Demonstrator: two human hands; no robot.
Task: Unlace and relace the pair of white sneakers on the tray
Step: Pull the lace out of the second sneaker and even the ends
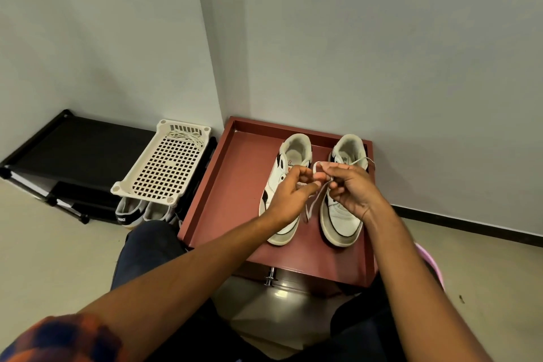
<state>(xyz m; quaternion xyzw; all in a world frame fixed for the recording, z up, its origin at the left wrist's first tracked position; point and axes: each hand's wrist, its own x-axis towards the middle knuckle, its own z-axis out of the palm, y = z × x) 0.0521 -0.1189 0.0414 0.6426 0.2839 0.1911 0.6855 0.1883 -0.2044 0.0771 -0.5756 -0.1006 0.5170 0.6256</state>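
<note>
Red tray at centre. Two white sneakers stand on it side by side, toes at 6 o'clock: left sneaker, right sneaker. Both hands are over the sneakers, close together. Left hand has curled fingers and pinches the white lace. Right hand pinches the same lace, with a loop above its fingers; a loose end hangs between the shoes. White basket at the tray's 9 o'clock, spare lace in it.

The left sneaker and the right sneaker stand side by side in the tray, heels toward the wall behind; left of the tray, a basket containing a loose lace sits above another pair of shoes.
</note>
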